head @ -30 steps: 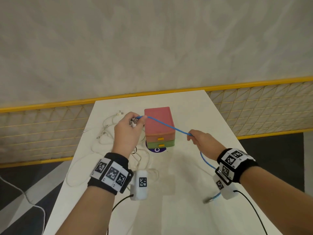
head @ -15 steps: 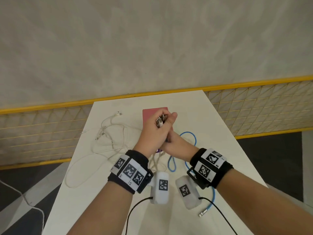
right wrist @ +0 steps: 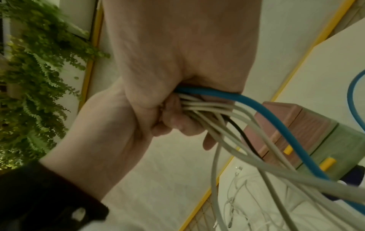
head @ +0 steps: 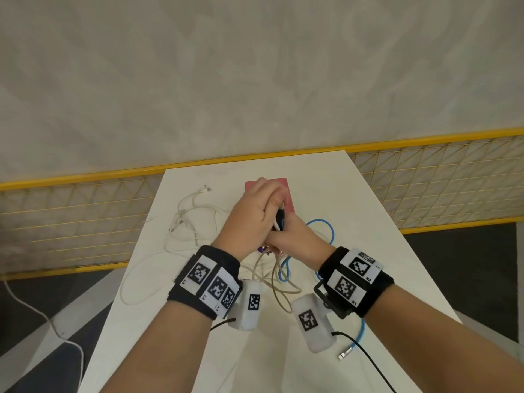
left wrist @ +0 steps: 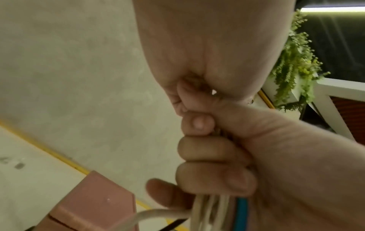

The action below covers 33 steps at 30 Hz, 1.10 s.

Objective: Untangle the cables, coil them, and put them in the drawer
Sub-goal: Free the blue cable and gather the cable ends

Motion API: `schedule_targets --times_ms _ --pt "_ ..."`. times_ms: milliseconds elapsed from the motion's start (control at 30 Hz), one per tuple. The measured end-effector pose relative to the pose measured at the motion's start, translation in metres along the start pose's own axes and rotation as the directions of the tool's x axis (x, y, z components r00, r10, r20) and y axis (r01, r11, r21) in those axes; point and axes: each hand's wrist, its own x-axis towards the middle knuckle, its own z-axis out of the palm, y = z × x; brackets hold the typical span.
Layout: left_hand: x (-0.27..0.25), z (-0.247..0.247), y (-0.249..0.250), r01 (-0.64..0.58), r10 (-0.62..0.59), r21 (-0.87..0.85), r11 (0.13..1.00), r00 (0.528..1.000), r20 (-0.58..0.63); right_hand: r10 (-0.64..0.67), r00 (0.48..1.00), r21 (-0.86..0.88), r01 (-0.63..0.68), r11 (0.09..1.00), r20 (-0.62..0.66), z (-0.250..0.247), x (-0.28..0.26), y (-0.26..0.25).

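Note:
Both hands meet above the pink-topped drawer box (head: 279,183), near the middle of the white table (head: 363,199). My left hand (head: 252,214) grips the upper end of a bundle of cables, where a black plug (head: 280,218) pokes out. Just below it, my right hand (head: 292,239) curls round the same bundle. In the right wrist view the blue cable (right wrist: 207,93) and several white cables (right wrist: 209,107) fan out of the fist. The blue cable (head: 332,234) loops to the right. Its metal plug (head: 344,355) lies near my right wrist.
More white cables (head: 184,219) lie tangled on the table's left half. The box shows a pink drawer (right wrist: 308,125) over a green one (right wrist: 353,148), both with yellow handles and both closed. A yellow-railed mesh fence (head: 85,211) runs behind the table.
One second ago my hands were apart with the blue cable stretched between them. They have come together over the box, and the blue cable now hangs in a slack loop.

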Motion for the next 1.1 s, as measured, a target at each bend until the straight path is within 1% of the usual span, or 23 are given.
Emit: schedule_targets --times_ms 67,133,200,300,333,367,433,500,567,600,667,733,767,833,900,967,1000,1100 --pt "-0.002 0.001 -0.001 -0.050 0.051 0.033 0.998 0.999 -0.014 0.018 1.000 0.013 -0.018 1.000 0.001 0.000 0.003 0.000" --pt "-0.004 0.002 0.002 -0.090 0.090 0.053 0.995 0.996 0.010 -0.010 1.000 0.026 0.010 1.000 0.008 -0.001 0.003 -0.002" --pt "-0.006 0.002 0.003 -0.136 0.133 0.095 0.986 0.990 0.039 -0.028 0.999 0.108 0.023 0.994 0.044 -0.003 0.001 -0.002" --pt "-0.005 0.005 0.000 -0.167 0.167 0.273 0.947 0.986 0.023 -0.035 0.998 0.198 0.026 0.980 0.042 -0.007 0.002 0.000" --pt "-0.005 0.006 -0.001 -0.167 0.174 0.302 0.939 0.985 0.005 -0.043 0.998 0.210 0.034 0.977 0.041 -0.007 0.003 0.003" --pt "-0.005 0.008 -0.002 -0.167 0.177 0.280 0.945 0.984 -0.008 -0.047 0.998 0.210 0.038 0.977 0.036 -0.006 0.003 0.003" --pt "-0.005 0.010 0.001 -0.129 0.134 0.110 0.986 0.990 -0.041 -0.049 0.998 0.205 0.043 0.978 0.026 -0.004 0.003 0.004" --pt "-0.006 0.011 0.007 -0.080 0.079 -0.023 0.997 0.995 -0.061 -0.041 0.999 0.212 0.038 0.976 0.012 -0.004 0.004 0.006" --pt "-0.005 0.012 0.010 -0.037 0.037 -0.033 0.999 0.999 0.003 -0.020 0.999 0.197 0.024 0.980 -0.025 -0.004 0.003 0.006" --pt "-0.004 0.012 0.008 -0.007 0.007 0.010 1.000 0.998 0.057 -0.005 0.999 0.190 0.015 0.982 -0.053 -0.005 0.004 0.008" --pt "-0.002 0.011 0.001 0.010 -0.035 0.178 0.984 0.990 0.136 0.020 0.995 0.180 -0.003 0.984 -0.094 -0.008 0.007 0.012" --pt "0.000 0.008 -0.006 -0.033 -0.025 0.307 0.951 0.983 0.183 0.023 0.996 0.177 -0.008 0.984 -0.083 -0.009 0.008 0.013" --pt "0.000 0.008 -0.007 -0.054 -0.011 0.331 0.942 0.982 0.190 0.003 0.998 0.160 0.008 0.987 -0.069 -0.009 0.007 0.012" --pt "-0.002 0.009 -0.006 -0.064 0.028 0.293 0.954 0.992 0.127 -0.070 0.997 0.096 0.074 0.993 -0.042 -0.009 0.005 0.006" --pt "-0.002 0.011 -0.006 -0.023 0.015 0.166 0.986 0.999 0.047 -0.132 0.991 0.080 0.134 0.988 -0.029 -0.011 0.006 0.002" --pt "0.001 0.012 -0.007 0.031 -0.031 0.032 0.999 0.999 0.019 -0.156 0.987 0.162 0.159 0.974 -0.028 -0.014 0.008 0.003" --pt "0.002 0.012 -0.007 0.041 -0.041 0.000 0.999 0.999 0.003 -0.160 0.987 0.182 0.159 0.970 -0.010 -0.015 0.010 0.005" --pt "0.002 0.012 -0.008 0.074 -0.075 -0.021 0.997 0.996 -0.038 -0.155 0.985 0.111 0.146 0.983 0.080 -0.015 0.011 0.005"
